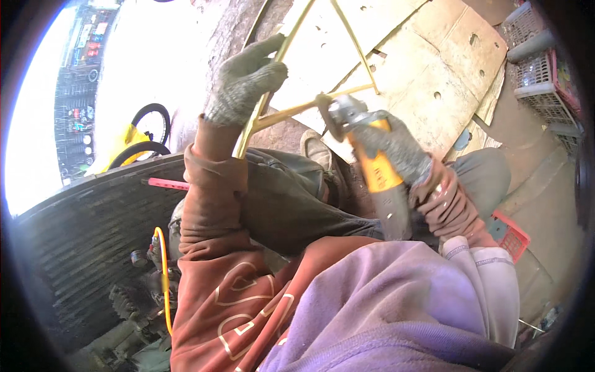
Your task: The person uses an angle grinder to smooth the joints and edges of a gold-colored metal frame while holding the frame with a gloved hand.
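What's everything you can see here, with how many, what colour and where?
Metal frame: one, brass-yellow, upper middle
Angle grinder: one, yellow and black, centre right
Cardboard: several sheets, tan, ground at upper right
Crates: several, greyish, upper right edge
Basket: one, red, right
Cord: one, orange, lower left
Strip: one, pinkish red, left of the left sleeve
Left gloved hand: one, grey, on the frame
Right gloved hand: one, grey, on the grinder
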Motion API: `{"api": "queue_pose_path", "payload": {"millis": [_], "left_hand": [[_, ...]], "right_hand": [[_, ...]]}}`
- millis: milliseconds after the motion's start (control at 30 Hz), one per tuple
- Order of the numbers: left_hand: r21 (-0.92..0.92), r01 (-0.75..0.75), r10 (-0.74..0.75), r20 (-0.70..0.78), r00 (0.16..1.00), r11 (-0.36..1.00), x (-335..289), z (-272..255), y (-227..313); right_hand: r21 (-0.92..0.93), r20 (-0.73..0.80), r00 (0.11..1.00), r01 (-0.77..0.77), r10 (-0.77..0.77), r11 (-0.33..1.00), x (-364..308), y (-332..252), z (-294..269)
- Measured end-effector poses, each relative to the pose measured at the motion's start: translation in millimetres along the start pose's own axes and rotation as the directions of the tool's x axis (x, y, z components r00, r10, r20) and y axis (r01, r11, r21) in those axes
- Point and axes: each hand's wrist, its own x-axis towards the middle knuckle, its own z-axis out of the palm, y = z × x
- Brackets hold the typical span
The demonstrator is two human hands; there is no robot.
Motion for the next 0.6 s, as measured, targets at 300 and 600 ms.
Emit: {"api": "queue_pose_path", "payload": {"millis": [300,600], "left_hand": [[-0.088,0.237,-0.251,-0.201,0.947,0.967,-3,-23,-17],[-0.057,0.322,-0.326,-0.230,0.917,0.945,-13,-26,-18]], "right_hand": [[0.247,0.044,0.996,0.059,-0.072,0.967,-6,28,40],[0.284,0.011,0.989,0.140,-0.149,0.949,21,32,27]]}}
